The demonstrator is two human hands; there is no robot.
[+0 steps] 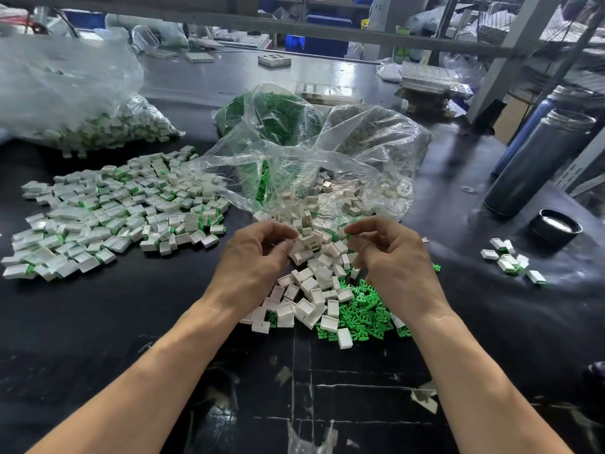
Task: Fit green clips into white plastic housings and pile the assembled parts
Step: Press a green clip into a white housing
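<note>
Loose white housings (311, 283) lie heaped at the table's middle, with a patch of green clips (363, 309) just right of them. My left hand (255, 257) hovers over the heap with curled fingers, its fingertips against a white housing (296, 245). My right hand (393, 257) pinches a small green clip (348, 236) between thumb and forefinger, a short gap from the left hand. A wide pile of assembled white-and-green parts (114, 211) spreads over the table to the left.
Clear plastic bags hold green clips (271, 116) and white housings (366, 158) behind my hands. A big bag of assembled parts (98, 122) sits far left. Two dark metal bottles (537, 158), a black cup (555, 229) and a few assembled parts (510, 260) stand right.
</note>
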